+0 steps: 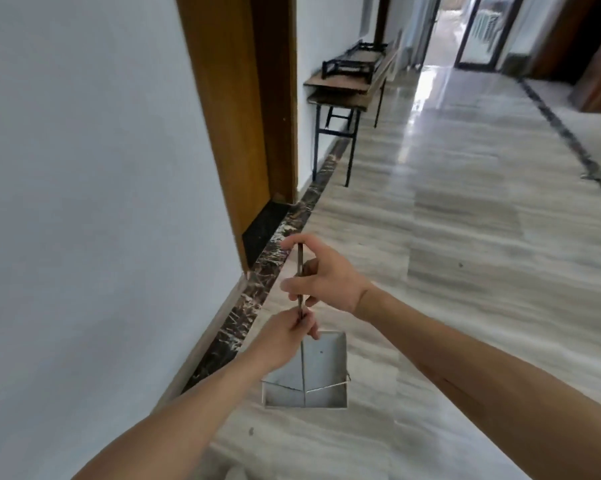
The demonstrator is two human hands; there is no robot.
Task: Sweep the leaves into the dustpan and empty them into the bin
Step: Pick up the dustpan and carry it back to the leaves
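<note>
A grey metal dustpan (318,375) hangs low in the middle of the view on a thin upright handle (299,268). My left hand (287,336) grips the handle just above the pan. My right hand (321,271) holds the same handle higher up, thumb and fingers curled round it. The pan's open tray faces me and looks empty apart from a small dark speck. No broom, leaves or bin are in view.
A white wall (101,168) with a wooden door frame (236,98) runs along the left, edged by a dark marble skirting strip (257,292). Stacked folding tables (347,84) stand against the wall ahead. Glossy tiled corridor floor (465,237) stretches ahead to glass doors.
</note>
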